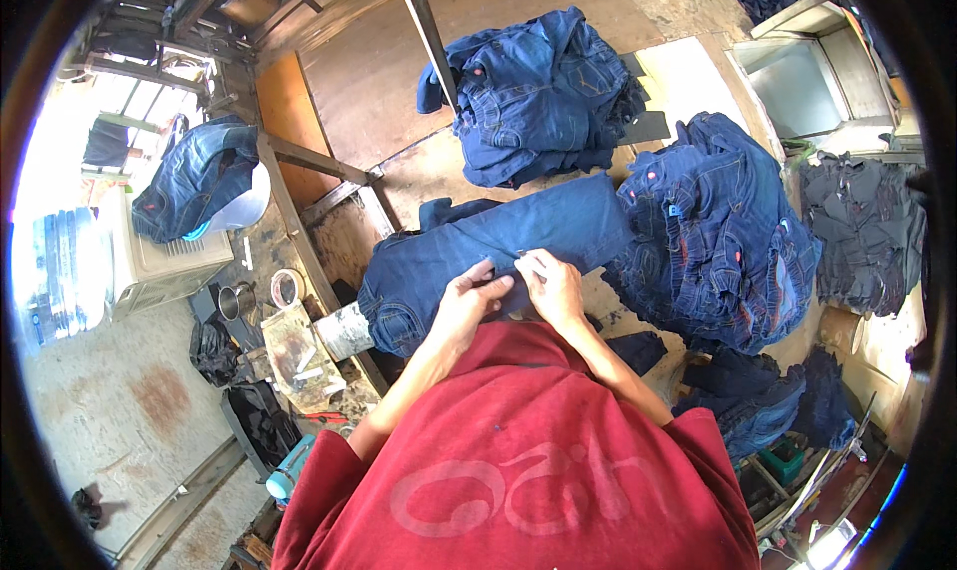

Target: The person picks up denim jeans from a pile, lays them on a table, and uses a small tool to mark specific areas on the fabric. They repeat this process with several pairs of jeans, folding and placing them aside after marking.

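We've got the wooden table (359, 101) loaded with denim: one stack of folded jeans (533, 96) sits beyond the spread-out pair of jeans (488, 246), and a bigger heap (713, 236) is touching that pair's right end. That flat pair lies just in front of our chest, so we'd keep it smooth and taut while we work its near edge. Left hand (467, 296) and right hand (551, 283) meet there, fingers curled, pinching the cloth between them, and small bites look safest.
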The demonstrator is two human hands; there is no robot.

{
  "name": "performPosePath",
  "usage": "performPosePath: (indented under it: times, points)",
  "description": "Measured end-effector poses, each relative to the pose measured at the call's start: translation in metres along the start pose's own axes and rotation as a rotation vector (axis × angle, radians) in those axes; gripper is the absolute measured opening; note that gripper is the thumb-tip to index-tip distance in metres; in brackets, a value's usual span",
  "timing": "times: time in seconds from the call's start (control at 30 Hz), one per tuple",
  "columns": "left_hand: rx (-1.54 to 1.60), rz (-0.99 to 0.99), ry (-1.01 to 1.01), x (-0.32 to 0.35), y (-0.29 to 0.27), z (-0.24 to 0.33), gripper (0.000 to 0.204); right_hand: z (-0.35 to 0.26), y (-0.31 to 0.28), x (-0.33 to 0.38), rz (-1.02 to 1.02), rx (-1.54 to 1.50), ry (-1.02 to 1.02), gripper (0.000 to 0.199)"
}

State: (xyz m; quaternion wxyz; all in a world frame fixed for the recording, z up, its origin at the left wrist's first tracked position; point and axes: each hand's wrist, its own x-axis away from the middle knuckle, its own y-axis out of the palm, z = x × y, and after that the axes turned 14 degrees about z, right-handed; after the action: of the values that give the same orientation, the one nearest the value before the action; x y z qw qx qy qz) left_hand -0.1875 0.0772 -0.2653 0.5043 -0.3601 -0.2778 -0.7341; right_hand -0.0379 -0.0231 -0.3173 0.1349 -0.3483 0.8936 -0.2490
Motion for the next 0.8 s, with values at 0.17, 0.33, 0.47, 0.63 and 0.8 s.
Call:
performPosePath:
  times: [0.17, 0.33, 0.47, 0.63, 0.8]
  points:
    - [0.057, -0.184, 0.070, 0.033, -0.001, 0.002, 0.081, -0.004, -0.010, -0.007, -0.028, -0.013, 0.027, 0.019]
    - [0.107, -0.265, -0.127, 0.024, -0.024, 0.006, 0.105, -0.033, -0.040, -0.007, -0.146, 0.034, 0.169, 0.021]
    - [-0.002, -0.354, -0.048, 0.019, -0.038, -0.003, 0.112, -0.058, -0.060, -0.006, -0.217, 0.113, -0.027, 0.023]
    - [0.016, -0.472, -0.062, 0.013, -0.051, -0.007, 0.113, -0.075, -0.059, -0.008, -0.187, 0.400, -0.155, 0.026]
    - [0.008, -0.526, -0.088, 0.004, -0.061, -0.009, 0.112, -0.077, -0.059, -0.012, -0.216, 0.269, -0.160, 0.027]
